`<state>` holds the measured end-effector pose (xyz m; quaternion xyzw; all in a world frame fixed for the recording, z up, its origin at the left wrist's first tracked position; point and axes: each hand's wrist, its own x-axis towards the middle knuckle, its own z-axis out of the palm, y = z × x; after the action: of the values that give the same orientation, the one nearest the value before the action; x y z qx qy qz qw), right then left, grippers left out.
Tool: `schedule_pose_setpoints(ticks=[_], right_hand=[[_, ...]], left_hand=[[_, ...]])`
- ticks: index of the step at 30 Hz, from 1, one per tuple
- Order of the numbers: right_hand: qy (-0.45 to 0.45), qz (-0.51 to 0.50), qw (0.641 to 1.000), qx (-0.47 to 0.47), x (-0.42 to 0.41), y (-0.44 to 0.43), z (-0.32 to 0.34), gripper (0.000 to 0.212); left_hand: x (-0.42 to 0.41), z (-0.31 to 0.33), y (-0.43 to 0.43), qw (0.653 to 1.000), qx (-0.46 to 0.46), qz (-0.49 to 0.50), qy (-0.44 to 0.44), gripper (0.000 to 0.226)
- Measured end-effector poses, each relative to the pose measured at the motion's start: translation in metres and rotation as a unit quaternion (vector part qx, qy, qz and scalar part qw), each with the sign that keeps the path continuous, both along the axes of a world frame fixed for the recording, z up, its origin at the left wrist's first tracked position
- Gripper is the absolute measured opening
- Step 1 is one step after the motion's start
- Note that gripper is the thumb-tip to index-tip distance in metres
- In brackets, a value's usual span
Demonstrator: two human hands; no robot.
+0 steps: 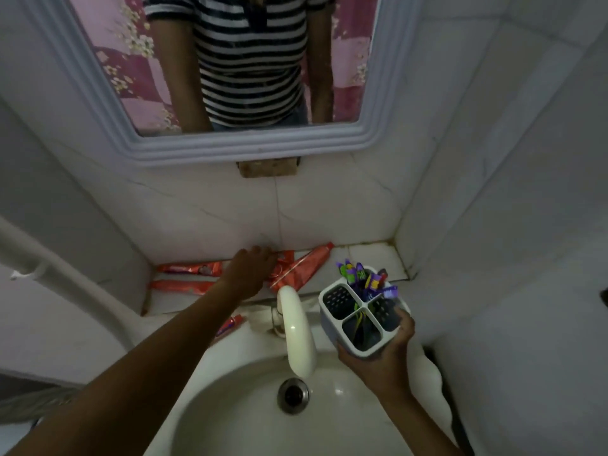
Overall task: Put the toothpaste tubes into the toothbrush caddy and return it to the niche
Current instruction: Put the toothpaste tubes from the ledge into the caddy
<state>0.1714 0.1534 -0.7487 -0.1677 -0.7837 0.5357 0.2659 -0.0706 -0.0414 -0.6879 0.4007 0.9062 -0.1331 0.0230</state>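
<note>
The toothpaste tubes (307, 267) on the ledge (378, 255) are red-orange with shiny foil creases. The caddy (358, 320) is white outside, its compartments dark grey inside. The toothbrushes (365, 279) in it show purple, green and yellow. The tap (297, 330) is cream, the basin (230, 406) white. Wall tiles (230, 209) are white with faint grey veining. In the mirror (243, 60), a black-and-white striped shirt and a pink, seemingly floral, curtain.

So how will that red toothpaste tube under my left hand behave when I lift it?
The toothpaste tube looks creased and partly squeezed, so it will probably flop rather than stay stiff. Its foil-like sheen suggests a slippery surface. Flattened, it is unlikely to roll.
</note>
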Motion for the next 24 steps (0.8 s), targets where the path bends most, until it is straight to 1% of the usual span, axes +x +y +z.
schedule_pose_setpoints(ticks=[2, 5, 8, 10, 12, 13, 16, 17, 18, 21, 22, 24], right_hand=[[-0.002, -0.001, 1.000, 0.001, -0.001, 0.002, -0.007, 0.133], [-0.025, -0.034, 0.999, -0.015, -0.004, 0.000, -0.014, 0.144], [-0.030, -0.029, 0.999, -0.021, -0.003, 0.000, -0.017, 0.146], [-0.033, -0.026, 0.998, -0.037, -0.001, 0.000, -0.017, 0.146], [-0.031, -0.026, 0.999, -0.033, -0.001, 0.000, -0.014, 0.143], [-0.027, -0.026, 0.999, -0.031, -0.001, -0.001, -0.013, 0.142], [-0.015, -0.030, 0.999, -0.035, -0.003, -0.002, -0.009, 0.141], [-0.010, -0.030, 0.999, -0.035, -0.004, -0.003, -0.008, 0.140], [-0.005, -0.031, 0.999, -0.036, -0.004, -0.004, -0.008, 0.140], [0.007, -0.032, 0.999, -0.035, -0.005, -0.008, -0.005, 0.138], [0.011, -0.030, 0.999, -0.033, -0.005, -0.009, -0.003, 0.138], [0.011, -0.031, 0.999, -0.027, -0.005, -0.009, -0.002, 0.138]], left_hand=[[-0.004, 0.001, 0.007, 0.999, -0.038, -0.016, -0.009, 0.058], [-0.008, 0.004, 0.015, 0.994, -0.107, -0.008, -0.011, 0.064], [-0.009, 0.007, 0.018, 0.992, -0.123, 0.003, -0.018, 0.055], [-0.011, 0.011, 0.015, 0.991, -0.128, 0.023, -0.030, 0.059], [-0.015, 0.019, 0.007, 0.992, -0.104, 0.048, -0.050, 0.064], [-0.017, 0.024, 0.001, 0.994, -0.075, 0.057, -0.061, 0.058], [-0.024, 0.039, -0.017, 0.991, 0.067, 0.093, -0.073, 0.021], [-0.025, 0.041, -0.022, 0.989, 0.086, 0.101, -0.066, 0.016], [-0.025, 0.043, -0.025, 0.990, 0.075, 0.096, -0.064, 0.017], [-0.019, 0.037, -0.027, 0.992, -0.020, 0.078, -0.099, 0.045], [-0.015, 0.032, -0.024, 0.992, -0.037, 0.076, -0.098, 0.049], [-0.008, 0.022, -0.017, 0.994, -0.057, 0.057, -0.072, 0.041]])
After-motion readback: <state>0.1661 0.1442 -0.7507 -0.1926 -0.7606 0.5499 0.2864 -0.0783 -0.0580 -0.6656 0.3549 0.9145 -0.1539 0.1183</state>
